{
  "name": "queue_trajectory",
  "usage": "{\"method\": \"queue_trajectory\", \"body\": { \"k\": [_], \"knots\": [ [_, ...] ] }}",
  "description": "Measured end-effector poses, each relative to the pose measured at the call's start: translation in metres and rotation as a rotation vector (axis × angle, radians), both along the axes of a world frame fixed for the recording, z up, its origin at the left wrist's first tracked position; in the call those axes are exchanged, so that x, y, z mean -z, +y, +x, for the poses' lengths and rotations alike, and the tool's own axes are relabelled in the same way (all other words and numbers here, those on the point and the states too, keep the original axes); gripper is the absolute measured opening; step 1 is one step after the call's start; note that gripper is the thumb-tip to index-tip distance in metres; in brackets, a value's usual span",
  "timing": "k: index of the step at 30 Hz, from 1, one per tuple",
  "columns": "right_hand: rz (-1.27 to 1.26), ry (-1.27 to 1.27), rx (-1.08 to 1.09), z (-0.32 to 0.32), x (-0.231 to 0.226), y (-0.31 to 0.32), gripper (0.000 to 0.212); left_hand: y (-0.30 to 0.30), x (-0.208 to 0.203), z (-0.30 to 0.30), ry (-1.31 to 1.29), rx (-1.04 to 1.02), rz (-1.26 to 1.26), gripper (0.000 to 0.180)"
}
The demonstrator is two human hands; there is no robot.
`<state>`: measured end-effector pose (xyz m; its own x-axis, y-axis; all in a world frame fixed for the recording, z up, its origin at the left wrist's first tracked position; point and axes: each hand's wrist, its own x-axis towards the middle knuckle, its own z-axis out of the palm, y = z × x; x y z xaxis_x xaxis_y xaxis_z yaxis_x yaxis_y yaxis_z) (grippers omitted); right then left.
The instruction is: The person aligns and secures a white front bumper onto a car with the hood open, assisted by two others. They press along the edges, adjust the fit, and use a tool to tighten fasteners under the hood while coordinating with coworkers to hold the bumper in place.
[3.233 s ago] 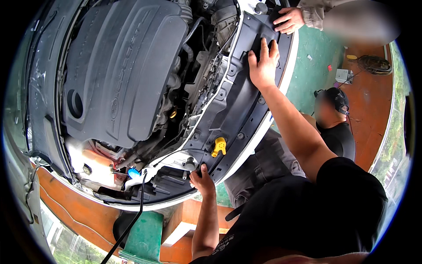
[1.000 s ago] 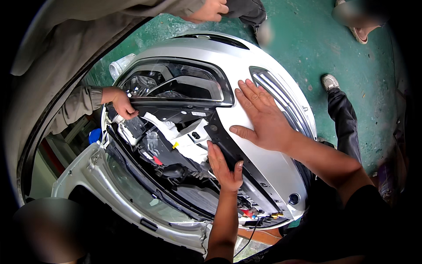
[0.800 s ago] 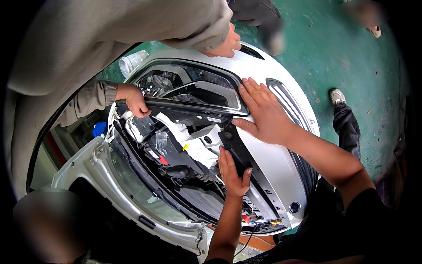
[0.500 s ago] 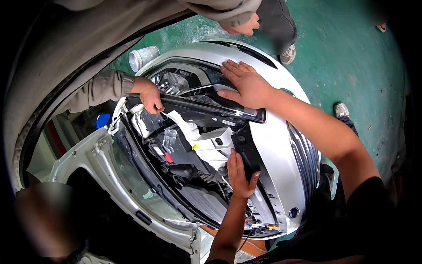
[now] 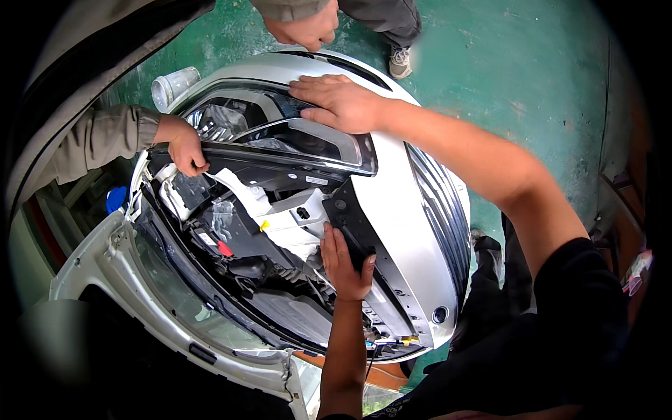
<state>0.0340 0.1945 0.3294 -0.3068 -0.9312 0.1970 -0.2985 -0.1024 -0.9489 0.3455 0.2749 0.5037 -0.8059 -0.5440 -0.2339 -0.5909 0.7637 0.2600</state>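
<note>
A silver front bumper [image 5: 406, 231] hangs at the nose of a car with its engine bay [image 5: 238, 259] exposed. My left hand [image 5: 346, 264] comes up from below and curls around the black upper edge of the bumper [image 5: 350, 224]. My right hand [image 5: 339, 103] lies flat, fingers spread, on top of the headlight [image 5: 280, 136] where it meets the bumper. Another person's hand [image 5: 185, 148] in a grey-green sleeve grips the headlight's inner end. A second hand of another person [image 5: 304, 29] hovers above the bumper's far side.
A white plastic reservoir and bracket [image 5: 280, 220] sit behind the headlight. A clear plastic cup [image 5: 173, 84] lies on the green floor [image 5: 504, 77]. Someone's shoe [image 5: 400, 63] stands beyond the bumper. The white fender edge [image 5: 119, 280] runs at lower left.
My right hand has slid from the bumper's silver face up onto the headlight. My left hand stays at the bumper's black edge. The other person's hand keeps hold of the headlight.
</note>
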Motion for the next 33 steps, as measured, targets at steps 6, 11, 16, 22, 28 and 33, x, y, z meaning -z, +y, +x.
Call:
{"method": "queue_trajectory", "body": {
  "k": [6,11,16,22,28,33],
  "knots": [
    [0.157,-0.096,0.066,0.044,-0.035,0.152,0.057,0.0,0.004,-0.001,0.04,-0.02,0.001,0.09],
    [0.372,-0.104,0.133,0.102,-0.101,0.219,0.078,-0.001,0.001,0.0,0.025,0.006,0.012,0.084],
    [0.509,-0.074,0.267,0.173,-0.127,0.258,0.11,0.001,-0.002,0.002,0.018,0.001,0.021,0.082],
    [0.544,0.113,0.438,0.196,-0.123,0.235,0.112,0.004,0.002,0.008,0.07,0.002,0.012,0.081],
    [0.511,0.149,0.514,0.197,-0.119,0.236,0.103,0.002,0.001,0.006,0.23,0.027,-0.054,0.079],
    [0.488,0.084,0.463,0.215,-0.12,0.22,0.099,0.042,-0.01,0.058,0.668,-0.282,-0.119,0.045]
  ]
}}
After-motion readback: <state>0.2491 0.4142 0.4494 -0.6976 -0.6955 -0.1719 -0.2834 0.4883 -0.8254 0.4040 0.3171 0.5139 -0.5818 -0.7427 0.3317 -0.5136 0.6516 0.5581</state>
